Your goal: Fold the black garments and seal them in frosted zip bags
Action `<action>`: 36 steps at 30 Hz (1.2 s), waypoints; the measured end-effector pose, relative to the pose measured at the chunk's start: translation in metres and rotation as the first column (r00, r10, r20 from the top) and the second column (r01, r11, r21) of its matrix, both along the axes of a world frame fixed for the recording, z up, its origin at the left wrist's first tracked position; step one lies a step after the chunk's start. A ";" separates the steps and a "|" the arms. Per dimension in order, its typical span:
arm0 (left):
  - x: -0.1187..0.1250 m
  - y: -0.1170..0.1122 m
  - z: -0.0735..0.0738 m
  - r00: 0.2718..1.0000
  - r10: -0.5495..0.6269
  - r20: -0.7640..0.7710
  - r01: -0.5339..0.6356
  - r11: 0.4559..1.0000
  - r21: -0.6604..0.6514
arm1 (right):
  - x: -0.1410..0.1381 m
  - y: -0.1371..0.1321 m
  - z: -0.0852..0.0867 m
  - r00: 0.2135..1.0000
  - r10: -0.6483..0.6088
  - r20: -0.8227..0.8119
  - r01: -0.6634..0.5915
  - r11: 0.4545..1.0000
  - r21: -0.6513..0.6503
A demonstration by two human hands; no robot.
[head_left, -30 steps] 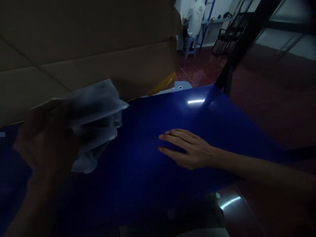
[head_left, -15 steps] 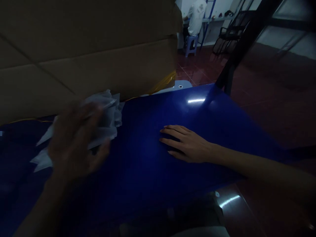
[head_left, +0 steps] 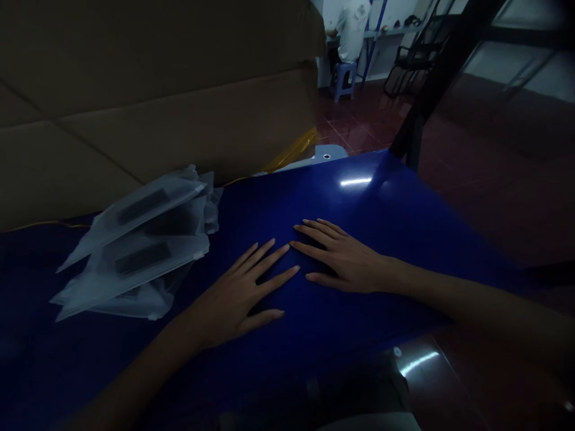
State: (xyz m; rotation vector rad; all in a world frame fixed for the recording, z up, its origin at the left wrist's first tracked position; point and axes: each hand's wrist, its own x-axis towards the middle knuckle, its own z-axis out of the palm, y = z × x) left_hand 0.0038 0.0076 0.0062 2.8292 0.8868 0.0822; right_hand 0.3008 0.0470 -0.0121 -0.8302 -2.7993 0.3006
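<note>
Both of my hands lie flat on a glossy blue table top (head_left: 359, 203). My left hand (head_left: 242, 293) rests palm down with its fingers spread, holding nothing. My right hand (head_left: 341, 257) lies just right of it, fingers stretched out, its fingertips almost touching those of the left. A loose pile of several translucent plastic bags (head_left: 139, 251), each with a dark flat item inside, sits on the blue surface left of my left hand, apart from it.
A large cardboard box (head_left: 157, 96) stands along the back left of the table, with yellow tape (head_left: 291, 152) at its lower corner. A dark post (head_left: 426, 102) rises behind the table's far right. Far off, a person in white (head_left: 353, 27) sits on a stool.
My left hand set the bags down on the table by the box, let go, and moved right to lie flat beside my right hand. The right hand barely moved.
</note>
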 end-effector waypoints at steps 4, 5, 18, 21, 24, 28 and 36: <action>0.001 -0.001 0.001 1.000 0.002 -0.005 -0.002 1.000 0.002 | 0.000 0.000 0.001 1.000 0.004 -0.003 -0.004 1.000 -0.001; 0.002 -0.001 0.001 1.000 0.004 -0.007 -0.004 1.000 0.004 | 0.000 0.000 0.001 1.000 0.005 -0.005 -0.005 1.000 0.000; 0.001 -0.001 0.001 0.999 -0.004 -0.048 0.004 1.000 0.007 | 0.001 0.001 -0.001 1.000 0.013 0.001 -0.013 1.000 0.013; 0.001 -0.001 0.000 0.999 -0.005 -0.053 0.005 1.000 0.003 | 0.001 0.001 -0.001 1.000 0.011 0.003 -0.011 1.000 0.019; 0.001 -0.001 0.000 0.999 -0.001 -0.052 0.001 1.000 -0.001 | 0.001 0.001 0.000 1.000 0.013 -0.001 -0.013 1.000 0.024; 0.001 -0.001 0.000 0.999 0.000 -0.041 0.000 1.000 0.001 | 0.001 0.001 0.000 1.000 0.015 -0.005 -0.015 1.000 0.026; 0.001 -0.001 0.000 1.000 0.002 -0.019 -0.002 1.000 -0.004 | 0.001 0.001 0.000 1.000 0.014 -0.004 -0.014 0.999 0.029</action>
